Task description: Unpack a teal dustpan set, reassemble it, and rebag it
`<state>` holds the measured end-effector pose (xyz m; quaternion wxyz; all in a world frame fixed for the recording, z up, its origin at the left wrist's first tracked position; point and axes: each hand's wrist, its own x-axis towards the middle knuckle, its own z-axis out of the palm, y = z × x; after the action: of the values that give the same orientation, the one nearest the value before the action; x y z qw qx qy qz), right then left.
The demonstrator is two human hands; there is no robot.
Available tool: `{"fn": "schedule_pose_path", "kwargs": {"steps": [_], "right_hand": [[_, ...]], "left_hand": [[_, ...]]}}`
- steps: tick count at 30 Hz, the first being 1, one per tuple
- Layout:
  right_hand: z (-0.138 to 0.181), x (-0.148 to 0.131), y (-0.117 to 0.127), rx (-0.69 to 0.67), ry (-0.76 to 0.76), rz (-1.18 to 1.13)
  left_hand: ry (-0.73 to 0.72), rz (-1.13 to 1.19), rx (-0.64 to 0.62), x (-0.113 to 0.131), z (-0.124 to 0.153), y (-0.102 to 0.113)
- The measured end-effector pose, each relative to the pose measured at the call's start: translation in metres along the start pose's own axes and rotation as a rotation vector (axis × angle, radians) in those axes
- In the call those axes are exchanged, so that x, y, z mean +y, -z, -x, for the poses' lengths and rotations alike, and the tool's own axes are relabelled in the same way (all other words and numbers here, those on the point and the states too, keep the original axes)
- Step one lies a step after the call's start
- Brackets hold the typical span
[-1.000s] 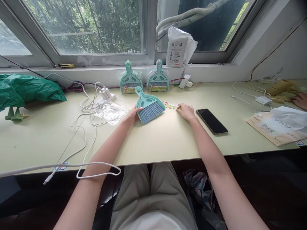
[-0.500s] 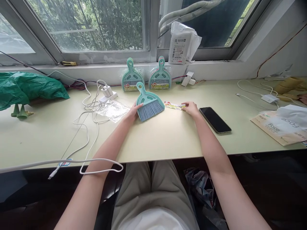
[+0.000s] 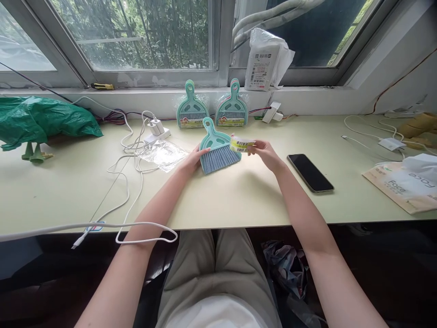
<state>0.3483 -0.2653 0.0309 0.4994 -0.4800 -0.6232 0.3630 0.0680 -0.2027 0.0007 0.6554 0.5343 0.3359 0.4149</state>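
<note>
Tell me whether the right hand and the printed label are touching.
Touching. The head view shows the right hand gripping the printed label by its right-hand end, with no gap between them.

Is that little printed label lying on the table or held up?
Held up: the right hand pinches one end of the label, which overlaps the dustpan and brush in view.

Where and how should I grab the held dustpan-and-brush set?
Probably by the handle of the dustpan-and-brush set, from the far side: it points that way, narrow and uncovered, while the left hand holds the set's left edge.
</note>
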Motion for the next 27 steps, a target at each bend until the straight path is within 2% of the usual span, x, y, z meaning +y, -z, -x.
{"fn": "schedule_pose_path", "kwargs": {"steps": [3, 5, 12, 18, 27], "right_hand": [[0.008, -0.01, -0.015, -0.192, -0.038, -0.028], [0.009, -0.009, -0.023, -0.226, -0.072, -0.017], [0.001, 0.015, -0.038, -0.018, -0.157, 0.014], [0.001, 0.017, -0.041, 0.015, -0.141, 0.033], [0.001, 0.02, -0.042, 0.1, -0.038, 0.377]], "left_hand": [[0.009, 0.016, -0.012, 0.0, 0.0, -0.003], [0.022, 0.009, -0.029, 0.0, 0.001, -0.004], [0.072, -0.056, -0.088, 0.003, 0.006, -0.006], [-0.005, -0.056, -0.065, -0.001, 0.004, -0.007], [-0.028, -0.037, -0.048, -0.007, 0.001, -0.008]]}}
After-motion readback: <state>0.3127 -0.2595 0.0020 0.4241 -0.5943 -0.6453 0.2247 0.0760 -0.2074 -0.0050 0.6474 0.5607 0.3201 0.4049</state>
